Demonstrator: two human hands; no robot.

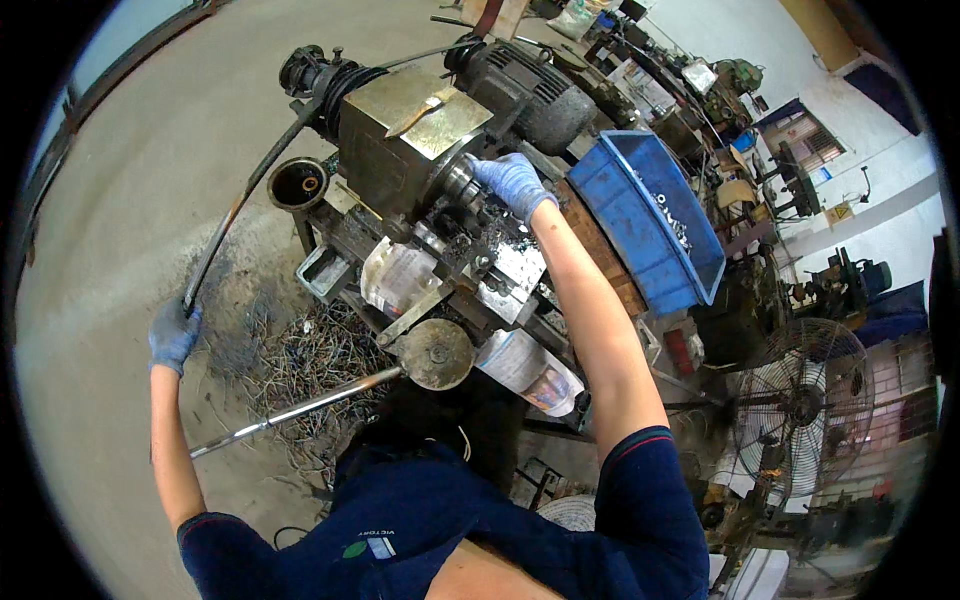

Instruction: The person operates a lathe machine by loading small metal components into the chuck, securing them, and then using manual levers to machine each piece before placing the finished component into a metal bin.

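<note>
My left hand (175,335), in a blue-grey work glove, is wrapped round the lower end of a long dark lever (236,205). The lever slants up to the back of a small metal lathe (400,150). In a matching glove, my right hand (512,185) reaches to the front of the lathe's round steel chuck (458,182). Its fingers are closed against the chuck face, and what they hold there is hidden. Dark metal shavings lie on the lathe bed below that hand. A brush with a wooden handle (415,118) rests on top of the headstock.
A blue bin (660,255) with small metal parts stands at the right. Behind the lathe sits a motor (530,95). Tangled shavings (310,375) cover the floor at the left. Nearer me, a chrome handle (300,408) sticks out left. A caged fan (803,405) stands far right.
</note>
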